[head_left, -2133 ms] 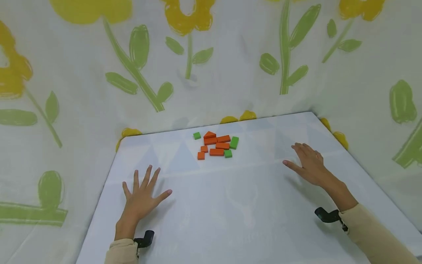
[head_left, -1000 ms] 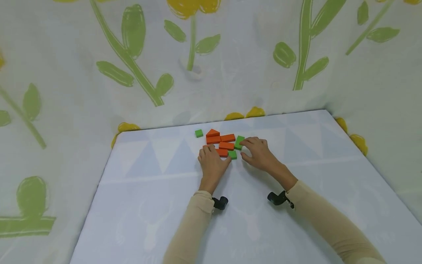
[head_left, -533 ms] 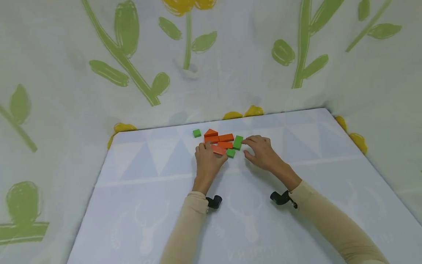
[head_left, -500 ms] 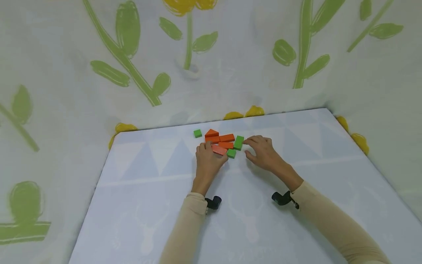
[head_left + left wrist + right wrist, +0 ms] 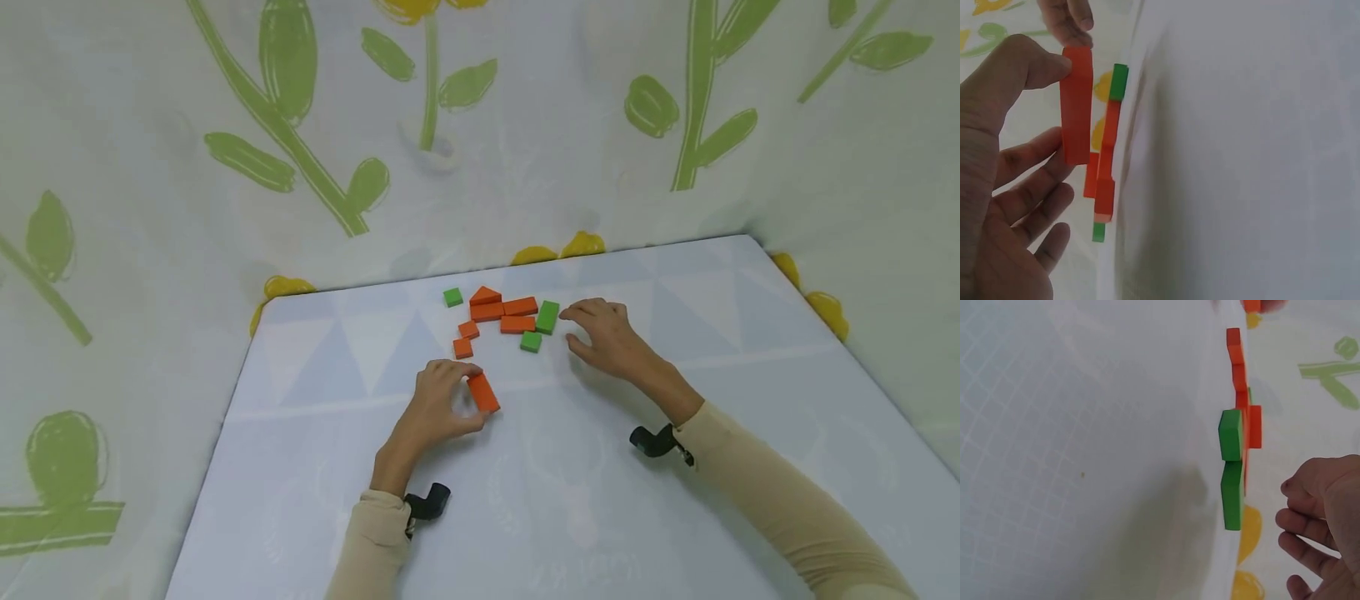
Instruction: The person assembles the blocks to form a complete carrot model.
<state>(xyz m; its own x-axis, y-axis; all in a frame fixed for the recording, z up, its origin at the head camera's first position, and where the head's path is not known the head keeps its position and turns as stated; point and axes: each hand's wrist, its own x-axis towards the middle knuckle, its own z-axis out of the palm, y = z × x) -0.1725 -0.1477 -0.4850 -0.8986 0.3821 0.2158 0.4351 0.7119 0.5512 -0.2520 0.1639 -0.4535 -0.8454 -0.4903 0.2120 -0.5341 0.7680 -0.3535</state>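
Left hand [image 5: 435, 404]: grasping; thumb at the near end of one orange block [image 5: 483, 392], finger at its far end
Block position: near side of the other blocks, above the worktop [image 5: 570, 483]; seems held clear of the surface, though the gap is hard to judge
Grip reason: pinch spans the length, probably because the ends give a firm hold and leave the broad face uncovered
Right hand [image 5: 609, 337]: released, holding nothing; fingers loosely bent just beside the long green block [image 5: 547, 317], a small gap showing; perhaps put there to have the blocks within reach
Wedge [image 5: 486, 295]: at the far side of a long orange piece [image 5: 487, 312]
Small orange squares [image 5: 462, 348]: two, left side, lying flat; loose spacing likely makes single picking easy
Small green block [image 5: 531, 342]: near the long green block, on its near side
Block look: plain orange oblong, flat faces, straight edges, no marking seen; slanted far left to near right; redder in the left wrist view
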